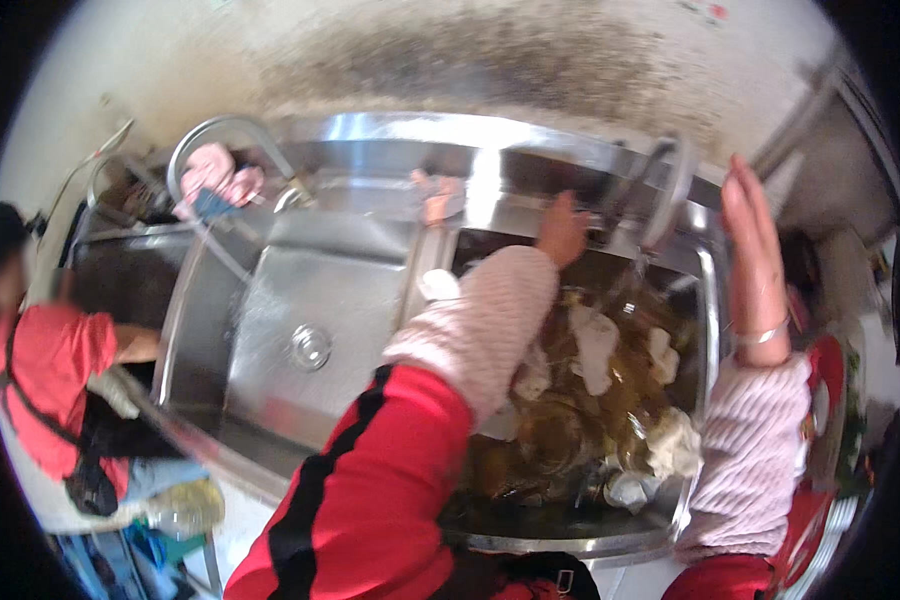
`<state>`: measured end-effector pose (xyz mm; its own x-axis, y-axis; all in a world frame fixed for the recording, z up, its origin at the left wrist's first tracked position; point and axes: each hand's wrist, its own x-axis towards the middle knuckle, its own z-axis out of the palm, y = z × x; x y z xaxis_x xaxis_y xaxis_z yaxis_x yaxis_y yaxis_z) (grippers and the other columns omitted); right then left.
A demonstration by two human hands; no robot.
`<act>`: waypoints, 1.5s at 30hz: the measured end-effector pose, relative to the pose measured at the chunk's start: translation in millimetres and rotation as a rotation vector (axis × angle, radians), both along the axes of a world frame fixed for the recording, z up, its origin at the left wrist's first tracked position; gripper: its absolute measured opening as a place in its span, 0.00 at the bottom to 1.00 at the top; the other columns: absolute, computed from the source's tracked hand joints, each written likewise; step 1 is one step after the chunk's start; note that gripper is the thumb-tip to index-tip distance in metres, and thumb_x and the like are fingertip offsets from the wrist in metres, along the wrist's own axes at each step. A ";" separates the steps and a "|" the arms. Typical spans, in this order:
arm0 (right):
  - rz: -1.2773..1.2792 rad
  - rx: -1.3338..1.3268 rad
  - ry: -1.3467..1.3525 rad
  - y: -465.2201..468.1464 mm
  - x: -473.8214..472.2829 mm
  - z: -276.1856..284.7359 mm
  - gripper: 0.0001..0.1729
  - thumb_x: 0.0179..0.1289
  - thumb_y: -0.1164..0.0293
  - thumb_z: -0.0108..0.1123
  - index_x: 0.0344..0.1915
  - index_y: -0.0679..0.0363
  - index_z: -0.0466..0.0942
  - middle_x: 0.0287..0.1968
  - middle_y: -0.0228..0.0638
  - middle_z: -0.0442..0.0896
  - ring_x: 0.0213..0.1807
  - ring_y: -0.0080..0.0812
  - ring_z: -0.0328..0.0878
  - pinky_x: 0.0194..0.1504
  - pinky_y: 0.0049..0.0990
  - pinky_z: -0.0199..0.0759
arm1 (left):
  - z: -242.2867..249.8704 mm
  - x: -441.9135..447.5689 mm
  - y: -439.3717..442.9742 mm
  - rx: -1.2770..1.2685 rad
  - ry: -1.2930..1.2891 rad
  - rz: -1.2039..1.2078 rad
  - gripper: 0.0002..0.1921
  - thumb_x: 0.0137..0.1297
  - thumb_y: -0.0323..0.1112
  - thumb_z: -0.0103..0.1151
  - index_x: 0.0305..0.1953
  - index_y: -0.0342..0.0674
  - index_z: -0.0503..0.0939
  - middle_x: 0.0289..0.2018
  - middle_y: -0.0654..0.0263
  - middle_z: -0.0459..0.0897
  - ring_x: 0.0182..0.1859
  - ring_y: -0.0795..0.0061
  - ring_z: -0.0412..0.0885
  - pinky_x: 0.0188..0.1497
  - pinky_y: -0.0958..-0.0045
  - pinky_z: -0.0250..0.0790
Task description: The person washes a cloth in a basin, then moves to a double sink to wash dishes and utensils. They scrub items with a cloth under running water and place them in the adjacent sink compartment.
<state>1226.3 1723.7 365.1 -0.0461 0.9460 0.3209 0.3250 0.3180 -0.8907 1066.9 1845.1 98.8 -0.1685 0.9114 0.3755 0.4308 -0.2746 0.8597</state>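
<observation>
My left hand (pixel 568 229) reaches over the back edge of the right sink basin, close to the base of a curved faucet (pixel 667 195); whether it grips the tap there cannot be made out. My right hand (pixel 755 262) is raised beside the basin's right rim, fingers straight and together, holding nothing. Water runs from the faucet into brownish water (pixel 570 427), where several pale, soft-looking pieces (pixel 595 349) lie. A whitish crumpled piece (pixel 673 444) rests by the right wall. A small white object (pixel 439 285) sits on the divider, partly behind my left sleeve.
To the left is a steel basin (pixel 315 285) with a drain (pixel 310 346) and a second curved faucet (pixel 225 124). Pink cloths (pixel 214 176) lie behind it. A person in a red shirt (pixel 52 375) stands at the far left. Red items (pixel 825 382) are at the right.
</observation>
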 end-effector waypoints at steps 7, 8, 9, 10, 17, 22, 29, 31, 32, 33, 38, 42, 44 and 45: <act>0.046 0.071 -0.412 39.0 -49.5 -6.1 0.31 0.66 0.63 0.51 0.64 0.67 0.57 0.44 0.54 0.75 0.46 0.46 0.74 0.48 0.35 0.65 | 18.9 -10.7 11.1 -0.228 0.243 -0.164 0.09 0.59 0.24 0.48 0.41 0.28 0.67 0.37 0.39 0.77 0.44 0.41 0.76 0.46 0.52 0.69; 0.063 0.087 -0.455 37.3 -47.0 -8.7 0.31 0.65 0.64 0.51 0.63 0.67 0.57 0.37 0.54 0.76 0.40 0.49 0.75 0.43 0.38 0.66 | 17.9 -14.4 17.7 -0.104 0.437 -0.218 0.11 0.57 0.23 0.50 0.41 0.27 0.66 0.36 0.39 0.77 0.43 0.42 0.77 0.45 0.53 0.70; 0.074 0.200 -0.525 35.1 -44.0 -10.1 0.31 0.65 0.64 0.52 0.62 0.67 0.58 0.30 0.54 0.77 0.34 0.52 0.76 0.38 0.42 0.68 | 18.5 -14.1 25.4 -0.094 0.517 -0.245 0.14 0.55 0.23 0.53 0.42 0.26 0.66 0.36 0.38 0.77 0.42 0.43 0.78 0.43 0.53 0.72; 0.089 0.359 -0.558 35.5 -44.1 -12.4 0.31 0.64 0.62 0.53 0.61 0.69 0.59 0.29 0.56 0.77 0.34 0.56 0.75 0.37 0.44 0.67 | 17.7 -15.3 30.9 -0.126 0.502 -0.230 0.16 0.56 0.26 0.54 0.44 0.26 0.66 0.35 0.40 0.78 0.41 0.43 0.78 0.43 0.53 0.72; -0.022 0.200 -0.623 17.1 -50.4 -3.8 0.41 0.64 0.52 0.51 0.65 0.72 0.52 0.48 0.64 0.75 0.50 0.57 0.73 0.52 0.41 0.66 | 49.0 -41.9 16.6 -0.261 0.424 -0.286 0.24 0.59 0.41 0.58 0.47 0.24 0.69 0.41 0.32 0.76 0.52 0.42 0.73 0.48 0.52 0.70; -0.138 0.108 -0.062 -97.9 5.1 -32.8 0.21 0.68 0.64 0.53 0.55 0.65 0.68 0.37 0.34 0.78 0.41 0.21 0.73 0.45 0.20 0.67 | 65.3 -97.4 -82.8 -0.078 0.266 -0.147 0.21 0.61 0.41 0.55 0.47 0.28 0.72 0.44 0.42 0.77 0.49 0.45 0.75 0.51 0.57 0.68; 0.016 -0.689 0.197 -316.5 31.6 -140.6 0.09 0.66 0.76 0.49 0.44 0.67 0.73 0.35 0.31 0.79 0.37 0.22 0.75 0.40 0.21 0.71 | 4.5 -108.2 -284.4 -0.447 0.405 -0.280 0.19 0.58 0.38 0.57 0.47 0.33 0.72 0.39 0.47 0.79 0.46 0.49 0.77 0.46 0.56 0.68; 0.163 -0.724 0.086 -350.0 43.6 -138.6 0.11 0.66 0.71 0.51 0.44 0.67 0.74 0.33 0.34 0.80 0.36 0.24 0.78 0.40 0.22 0.73 | -6.1 -91.2 -322.4 -0.639 0.463 -0.384 0.20 0.55 0.38 0.58 0.46 0.31 0.72 0.41 0.42 0.78 0.47 0.45 0.76 0.48 0.54 0.68; 0.216 -0.716 0.007 -360.8 50.5 -135.1 0.11 0.66 0.70 0.51 0.42 0.67 0.75 0.32 0.35 0.81 0.34 0.24 0.78 0.38 0.22 0.73 | -9.6 -81.3 -338.4 -0.597 0.601 -0.397 0.21 0.56 0.39 0.59 0.48 0.32 0.73 0.42 0.43 0.79 0.47 0.45 0.76 0.49 0.54 0.68; 0.292 -0.706 -0.021 -370.2 59.8 -130.6 0.12 0.66 0.69 0.52 0.41 0.67 0.75 0.30 0.36 0.81 0.32 0.24 0.79 0.37 0.23 0.73 | -11.6 -81.2 -351.8 -0.682 0.571 -0.495 0.22 0.57 0.40 0.59 0.49 0.32 0.72 0.43 0.43 0.78 0.48 0.46 0.76 0.49 0.55 0.68; 0.318 -0.482 -0.217 -410.5 87.2 -131.4 0.11 0.62 0.73 0.52 0.44 0.62 0.75 0.36 0.45 0.81 0.39 0.44 0.79 0.42 0.33 0.72 | -53.6 -75.2 -399.5 -0.674 0.671 -0.706 0.24 0.60 0.41 0.57 0.55 0.35 0.70 0.48 0.46 0.77 0.51 0.49 0.74 0.54 0.59 0.66; 0.268 -0.428 -0.248 -435.8 102.7 -131.9 0.13 0.62 0.73 0.52 0.47 0.62 0.74 0.40 0.46 0.80 0.39 0.42 0.79 0.43 0.32 0.73 | -82.7 -78.6 -417.3 -0.639 0.948 -0.691 0.10 0.55 0.38 0.55 0.35 0.41 0.82 0.33 0.51 0.82 0.39 0.54 0.81 0.40 0.56 0.73; 0.265 -0.419 -0.322 -442.9 111.2 -128.9 0.14 0.61 0.73 0.53 0.48 0.62 0.74 0.36 0.45 0.80 0.38 0.41 0.79 0.42 0.32 0.73 | -84.0 -78.1 -415.1 -0.681 1.082 -0.493 0.08 0.54 0.36 0.55 0.30 0.40 0.80 0.30 0.51 0.80 0.36 0.56 0.80 0.37 0.57 0.72; 0.241 -0.433 -0.342 -444.6 115.6 -127.5 0.14 0.61 0.73 0.53 0.48 0.62 0.74 0.35 0.45 0.80 0.38 0.41 0.79 0.42 0.32 0.73 | -82.1 -77.7 -412.4 -0.682 1.101 -0.426 0.07 0.54 0.36 0.55 0.27 0.40 0.80 0.29 0.51 0.80 0.35 0.56 0.80 0.36 0.58 0.72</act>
